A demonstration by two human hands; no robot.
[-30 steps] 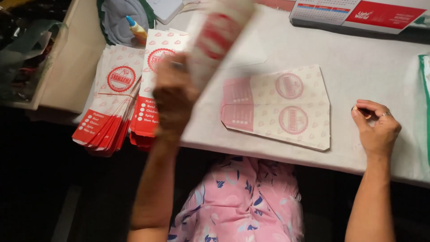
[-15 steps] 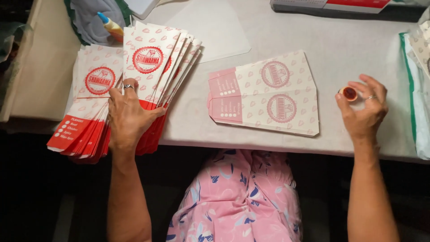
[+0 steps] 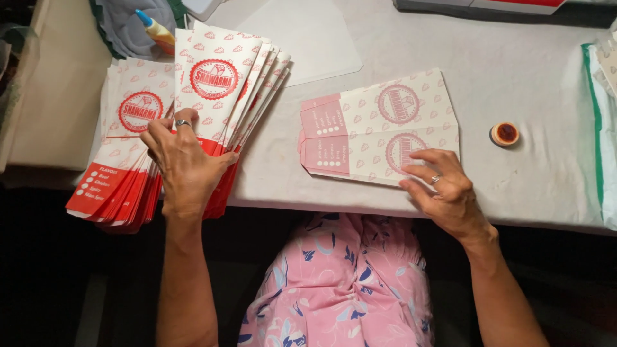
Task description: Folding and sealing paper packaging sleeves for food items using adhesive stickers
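My left hand [image 3: 186, 164] lies flat, fingers spread, on a fanned stack of red and white paper bags [image 3: 225, 83] at the table's left front. A second stack of the same bags [image 3: 125, 151] lies just left of it. My right hand [image 3: 447, 189] presses its fingertips on the near right corner of an unfolded pink and white paper sheet [image 3: 379, 132] with round stamps printed on it. A small round red-filled cap [image 3: 505, 133] sits on the table to the right of that sheet, apart from my hand.
A white table cover [image 3: 533, 83] spreads under everything. A blank white sheet [image 3: 308, 38] lies at the back. A yellow bottle with a blue tip [image 3: 157, 32] rests on grey cloth at the back left. A green-edged bundle [image 3: 601, 128] lies at the right edge.
My left hand set a bag down on the fanned stack and now rests on it. My right hand let go of the small red cap and moved left onto the pink sheet.
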